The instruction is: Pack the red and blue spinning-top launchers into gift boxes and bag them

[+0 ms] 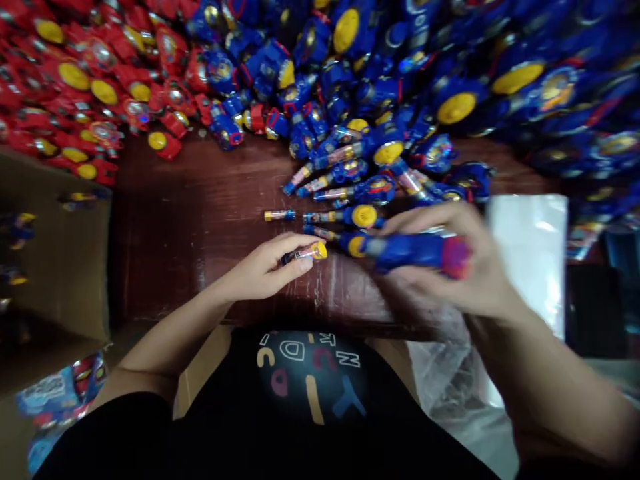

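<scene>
My left hand (pixel 273 267) is closed around a small clear tube with a yellow cap (pixel 306 253), which points to the right. Blurred by motion, my right hand (pixel 450 267) grips a blue toy with a red end (pixel 415 255) over the table. Another loose tube (pixel 279 215) with a yellow end lies just beyond my left hand. Beside it, several blue toys with tubes attached (pixel 345 216) lie with their tubes pointing left.
Red toys (pixel 100 87) are heaped at the back left, blue toys (pixel 330 60) across the back and right. A cardboard box (pixel 75 253) stands at the left with several small items inside. White plastic sheets (pixel 530 247) lie at the right of the brown table (pixel 165 233).
</scene>
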`<action>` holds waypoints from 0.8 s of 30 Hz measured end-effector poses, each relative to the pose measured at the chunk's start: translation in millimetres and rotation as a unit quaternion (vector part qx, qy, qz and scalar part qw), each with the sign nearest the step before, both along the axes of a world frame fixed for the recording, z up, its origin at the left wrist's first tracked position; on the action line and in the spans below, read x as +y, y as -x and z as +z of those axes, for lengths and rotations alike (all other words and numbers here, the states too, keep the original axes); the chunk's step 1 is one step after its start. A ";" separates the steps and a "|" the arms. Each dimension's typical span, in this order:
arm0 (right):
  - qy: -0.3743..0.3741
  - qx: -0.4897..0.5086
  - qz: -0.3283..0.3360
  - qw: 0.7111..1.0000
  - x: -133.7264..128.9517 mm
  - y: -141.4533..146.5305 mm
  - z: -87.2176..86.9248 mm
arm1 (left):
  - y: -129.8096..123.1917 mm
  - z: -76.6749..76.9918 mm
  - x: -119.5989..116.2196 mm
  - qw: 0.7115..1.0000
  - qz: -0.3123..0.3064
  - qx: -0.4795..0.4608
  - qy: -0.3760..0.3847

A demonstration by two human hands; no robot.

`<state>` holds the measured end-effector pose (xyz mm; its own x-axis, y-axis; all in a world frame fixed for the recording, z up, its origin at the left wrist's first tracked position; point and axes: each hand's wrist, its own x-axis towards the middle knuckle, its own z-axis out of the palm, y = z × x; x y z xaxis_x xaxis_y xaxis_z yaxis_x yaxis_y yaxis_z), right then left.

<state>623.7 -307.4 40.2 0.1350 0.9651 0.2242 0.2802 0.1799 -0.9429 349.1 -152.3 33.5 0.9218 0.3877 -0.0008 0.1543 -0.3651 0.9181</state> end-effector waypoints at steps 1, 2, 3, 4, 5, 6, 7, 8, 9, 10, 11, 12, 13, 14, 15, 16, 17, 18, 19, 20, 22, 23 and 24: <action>-0.017 -0.002 0.031 0.999 2.2 4.4 0.1 | -6.6 2.2 -2.5 0.999 -0.021 0.005 0.046; -0.029 -0.006 0.068 0.997 5.1 7.7 -0.6 | -11.6 3.7 -4.4 0.996 -0.037 0.014 0.086; -0.035 -0.012 0.105 0.994 8.1 10.0 -1.9 | -14.7 5.0 -5.9 0.992 -0.050 0.026 0.116; -0.037 -0.017 0.130 0.991 10.5 11.5 -3.3 | -16.2 6.3 -7.6 0.989 -0.057 0.037 0.132; -0.044 -0.023 0.141 0.989 11.9 12.5 -4.7 | -16.2 7.6 -9.5 0.988 -0.058 0.043 0.134; -0.050 -0.029 0.148 0.987 12.2 13.0 -6.1 | -15.3 8.9 -11.9 0.991 -0.056 0.043 0.118; -0.053 -0.034 0.156 0.986 11.3 13.3 -7.6 | -14.0 9.9 -14.6 0.994 -0.054 0.040 0.086; -0.052 -0.035 0.165 0.984 9.6 13.5 -9.1 | -12.8 10.3 -17.2 0.997 -0.056 0.032 0.040; -0.041 -0.028 0.170 0.984 7.3 14.0 -10.8 | -12.0 9.6 -19.4 0.998 -0.059 0.018 -0.021; -0.017 -0.012 0.169 0.985 4.7 15.1 -12.8 | -11.9 7.8 -20.6 0.994 -0.059 -0.002 -0.094; 0.023 0.018 0.161 0.986 2.2 16.9 -14.9 | -12.5 4.8 -20.7 0.982 -0.058 -0.027 -0.175; 0.073 0.067 0.145 0.984 0.0 19.8 -17.1 | -13.6 0.8 -19.5 0.962 -0.055 -0.059 -0.259; 0.129 0.133 0.122 0.975 -1.7 23.6 -19.0 | -15.1 -3.9 -16.9 0.934 -0.049 -0.093 -0.340; 0.185 0.203 0.098 0.956 -2.8 27.9 -20.5 | -16.8 -8.8 -13.2 0.901 -0.045 -0.126 -0.411; 0.233 0.269 0.076 0.931 -3.1 32.4 -21.4 | -18.5 -13.7 -8.6 0.870 -0.045 -0.154 -0.466; 0.269 0.322 0.057 0.906 -2.5 36.1 -21.4 | -20.1 -18.4 -3.3 0.847 -0.048 -0.172 -0.501; 0.294 0.352 0.043 0.887 -0.9 38.1 -20.7 | -21.7 -23.0 2.6 0.835 -0.049 -0.181 -0.517; 0.306 0.356 0.037 0.882 1.7 37.2 -19.2 | -23.4 -27.8 8.9 0.834 -0.044 -0.181 -0.519; 0.304 0.333 0.037 0.892 5.0 32.5 -17.3 | -25.7 -33.1 15.5 0.841 -0.034 -0.174 -0.511; 0.281 0.289 0.033 0.914 8.7 22.9 -15.1 | -28.8 -39.4 22.3 0.852 -0.019 -0.160 -0.498; 0.197 0.147 -0.012 0.969 14.6 -11.7 -10.6 | -39.0 -54.6 34.5 0.873 0.025 -0.122 -0.472; 0.149 0.056 -0.071 0.985 15.6 -35.8 -8.6 | -45.8 -62.7 38.9 0.880 0.051 -0.101 -0.461; 0.114 -0.040 -0.150 0.981 15.1 -62.7 -7.2 | -52.9 -70.2 41.5 0.885 0.079 -0.081 -0.451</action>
